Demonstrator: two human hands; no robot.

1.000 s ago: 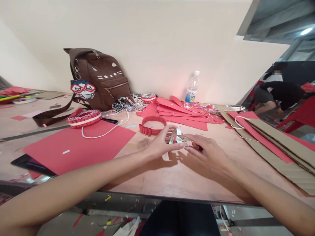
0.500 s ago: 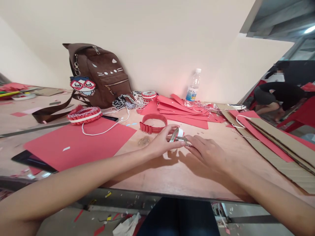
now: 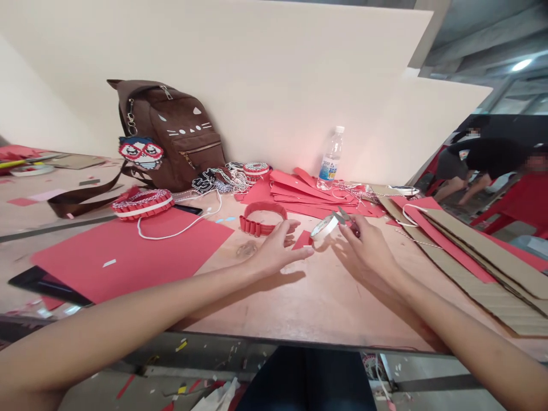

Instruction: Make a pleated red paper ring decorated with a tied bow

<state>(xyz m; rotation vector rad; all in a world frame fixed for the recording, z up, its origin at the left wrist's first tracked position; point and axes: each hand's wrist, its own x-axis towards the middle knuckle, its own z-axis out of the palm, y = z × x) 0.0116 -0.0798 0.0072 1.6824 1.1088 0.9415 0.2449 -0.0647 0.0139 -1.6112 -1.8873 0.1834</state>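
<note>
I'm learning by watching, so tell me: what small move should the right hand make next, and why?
Probably lay the scissors down: the right hand holds them, and the white tape roll is right at its fingertips, so its grip looks crowded. The left hand, thumb and fingers apart, is by a small red paper piece, perhaps easier with both hands.

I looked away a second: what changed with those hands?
The left hand has let go of the tape roll, which moved right, beside the right hand. The right hand still holds the scissors; the red ring, bottle and backpack stayed put.
</note>
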